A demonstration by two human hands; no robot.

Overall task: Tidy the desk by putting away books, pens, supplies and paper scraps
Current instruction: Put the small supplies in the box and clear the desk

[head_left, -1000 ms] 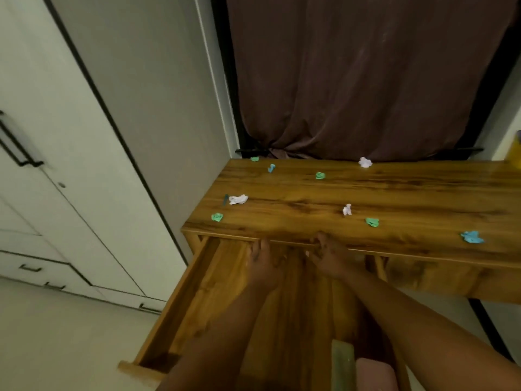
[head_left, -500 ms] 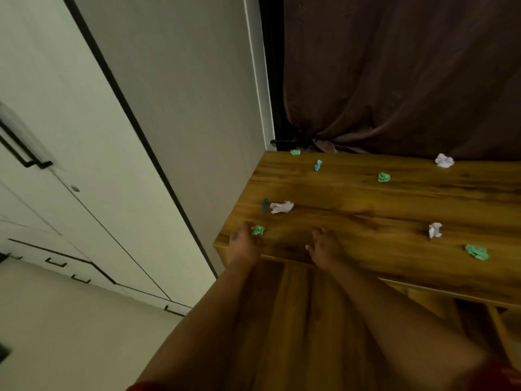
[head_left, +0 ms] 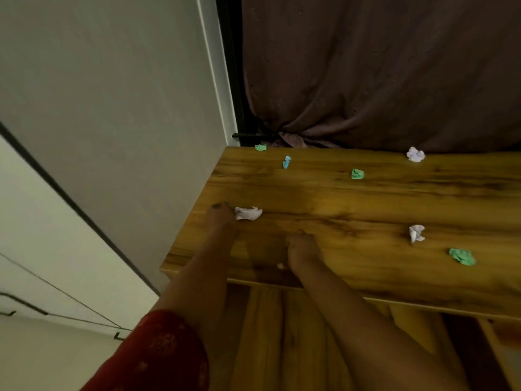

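Observation:
Crumpled paper scraps lie scattered on the wooden desk top (head_left: pixel 352 198). My left hand (head_left: pixel 222 220) reaches over the front left corner, its fingertips touching a white scrap (head_left: pixel 248 213); a dark bit (head_left: pixel 218 205) shows at its tip. My right hand (head_left: pixel 301 249) rests near the front edge with fingers curled under. Further scraps: green (head_left: pixel 260 147) and blue (head_left: pixel 286 161) at the back left, green (head_left: pixel 357 174), white (head_left: pixel 415 154), white (head_left: pixel 416 232), green (head_left: pixel 462 256).
An open wooden drawer (head_left: pixel 265 334) sits below the desk's front edge under my arms. A brown curtain (head_left: pixel 380 74) hangs behind the desk. A wall and white cupboard doors (head_left: pixel 42 221) stand close on the left.
Both hands rose from the drawer onto the desk top. My left hand covered the green scrap at the front left, which is gone from sight, then slid forward to the white scrap.

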